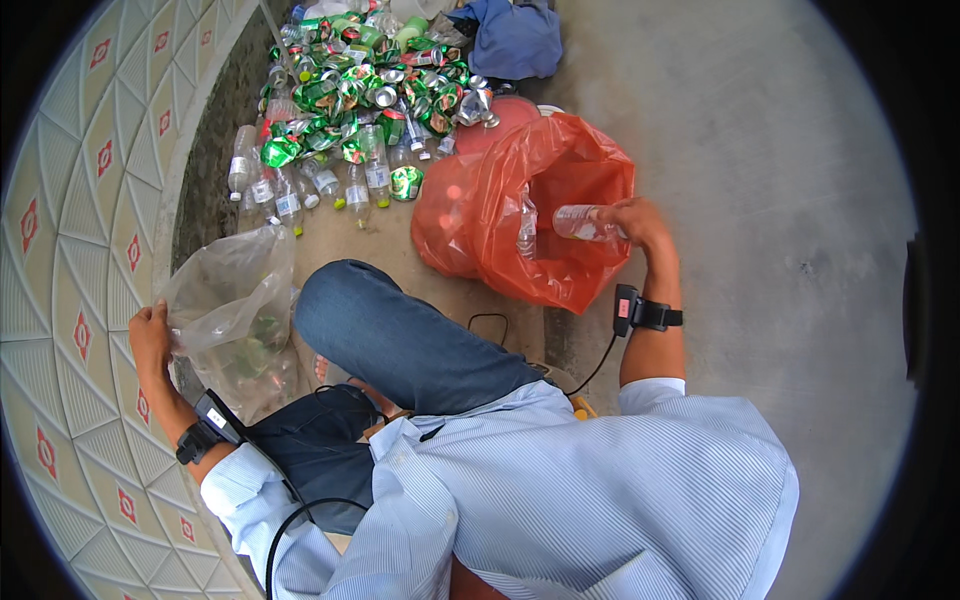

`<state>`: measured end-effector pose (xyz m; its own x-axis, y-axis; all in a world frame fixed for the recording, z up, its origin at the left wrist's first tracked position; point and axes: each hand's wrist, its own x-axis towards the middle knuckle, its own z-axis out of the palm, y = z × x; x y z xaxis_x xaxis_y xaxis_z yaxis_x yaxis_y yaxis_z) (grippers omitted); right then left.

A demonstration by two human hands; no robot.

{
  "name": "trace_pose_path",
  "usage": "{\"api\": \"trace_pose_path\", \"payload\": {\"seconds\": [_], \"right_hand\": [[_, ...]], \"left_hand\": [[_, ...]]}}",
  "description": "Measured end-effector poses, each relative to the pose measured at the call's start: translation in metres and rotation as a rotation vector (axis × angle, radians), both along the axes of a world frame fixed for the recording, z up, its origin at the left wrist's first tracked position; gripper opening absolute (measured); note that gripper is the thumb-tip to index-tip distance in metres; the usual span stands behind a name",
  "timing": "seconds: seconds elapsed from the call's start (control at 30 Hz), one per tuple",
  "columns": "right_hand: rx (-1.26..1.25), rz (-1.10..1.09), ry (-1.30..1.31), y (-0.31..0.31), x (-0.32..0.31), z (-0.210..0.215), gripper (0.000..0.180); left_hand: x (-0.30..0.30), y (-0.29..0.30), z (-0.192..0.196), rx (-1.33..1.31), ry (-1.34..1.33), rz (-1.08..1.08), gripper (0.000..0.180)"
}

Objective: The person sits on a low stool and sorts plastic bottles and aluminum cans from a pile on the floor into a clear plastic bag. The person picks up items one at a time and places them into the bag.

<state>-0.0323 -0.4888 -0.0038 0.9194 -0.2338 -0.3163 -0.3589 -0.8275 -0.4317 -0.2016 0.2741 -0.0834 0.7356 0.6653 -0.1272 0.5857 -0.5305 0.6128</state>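
My right hand (636, 222) is closed around a clear plastic bottle (578, 223), held at the mouth of a red plastic bag (462, 214). Another clear bottle (527, 225) shows inside that bag, by its inner left wall. On the left, my left hand (151, 335) pinches the rim of a translucent plastic bag (232, 277), which hangs beside my knee. Some greenish and clear items show dimly through its lower part; I cannot make out what they are.
A heap of crushed green cans (345, 88) and empty bottles (376, 172) lies ahead. Beyond the red bag are a red lid-like round thing (497, 122) and blue cloth (515, 40). A patterned tile wall (85, 250) runs along the left; concrete floor (780, 200) extends right.
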Motion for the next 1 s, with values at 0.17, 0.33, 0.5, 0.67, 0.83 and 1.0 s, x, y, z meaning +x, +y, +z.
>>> {"api": "trace_pose_path", "payload": {"seconds": [0.17, 0.33, 0.5, 0.67, 0.83, 1.0], "right_hand": [[-0.236, 0.023, -0.265, -0.001, 0.013, -0.049, 0.054], [-0.142, 0.065, -0.287, 0.013, 0.025, -0.044, 0.050], [0.131, 0.228, -0.331, 0.098, 0.038, -0.030, 0.044], [0.567, 0.716, 0.120, 0.237, 0.047, -0.080, 0.047], [0.372, 1.041, 0.509, 0.364, 0.053, -0.180, 0.054], [0.428, 1.074, 0.717, 0.436, 0.061, -0.267, 0.040]], "left_hand": [[-0.004, -0.018, 0.021, -0.020, 0.050, 0.057, 0.041], [-0.009, -0.013, 0.020, 0.036, 0.039, 0.057, 0.040], [-0.020, 0.001, 0.016, 0.321, 0.009, 0.089, 0.039], [-0.029, -0.010, 0.027, 0.399, -0.015, 0.284, 0.037], [-0.036, -0.025, 0.049, 0.415, 0.045, 0.405, 0.036], [-0.049, -0.031, 0.061, 0.455, 0.117, 0.480, 0.035]]}}
